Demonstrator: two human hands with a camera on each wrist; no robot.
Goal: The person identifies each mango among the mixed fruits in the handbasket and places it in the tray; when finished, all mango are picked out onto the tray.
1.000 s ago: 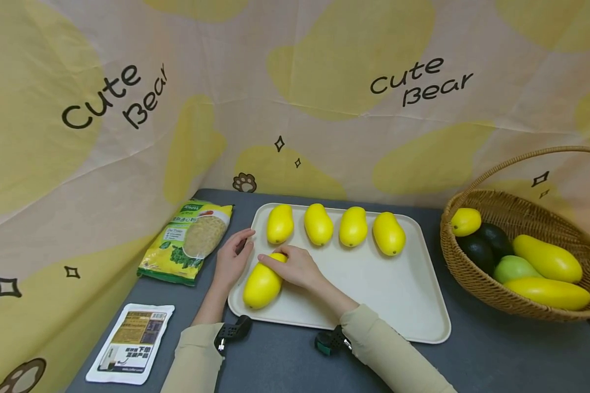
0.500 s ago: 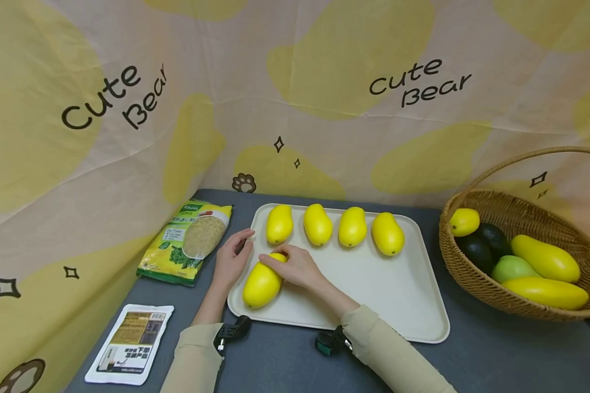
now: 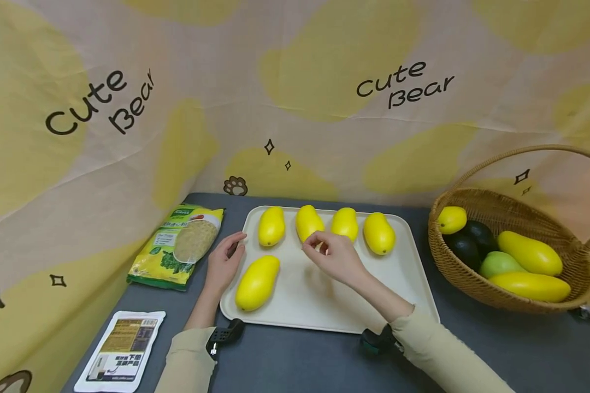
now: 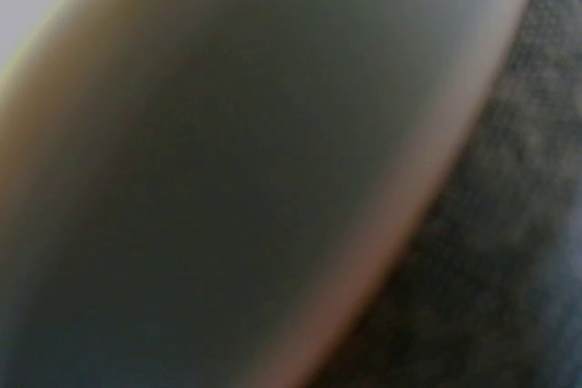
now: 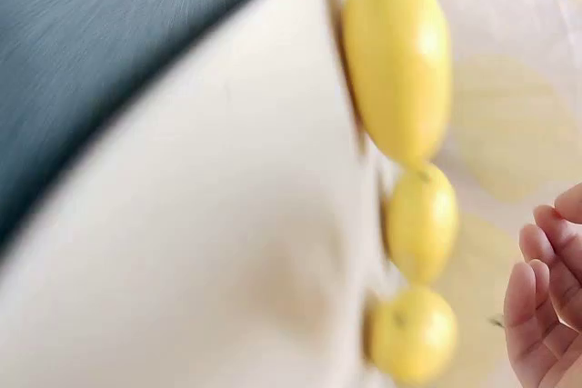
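Note:
In the head view a white tray [image 3: 373, 284] bears yellow mangoes: several stand in a row along its back, and one larger mango [image 3: 257, 284] lies at its front left. My right hand [image 3: 339, 257] is above the middle of the tray with loosely bent fingers and nothing in them, partly covering a back-row mango [image 3: 308, 221]. My left hand [image 3: 224, 265] rests at the tray's left edge, fingers relaxed, holding nothing. The left wrist view is blurred. In the right wrist view, the bent fingers of my right hand [image 5: 550, 297] are beside several mangoes [image 5: 397, 61].
A wicker basket [image 3: 491, 295] at the right holds yellow fruit, dark avocados [image 3: 462, 250] and a green fruit [image 3: 500, 264]. On the left lie a yellow-green bag [image 3: 177, 248] and a white packet [image 3: 123, 349]. A patterned cloth [image 3: 300, 109] hangs behind the table.
My right hand has let go of the front-left mango and moved right, over the tray. My left hand stays by the tray's left edge. The head view has shifted slightly.

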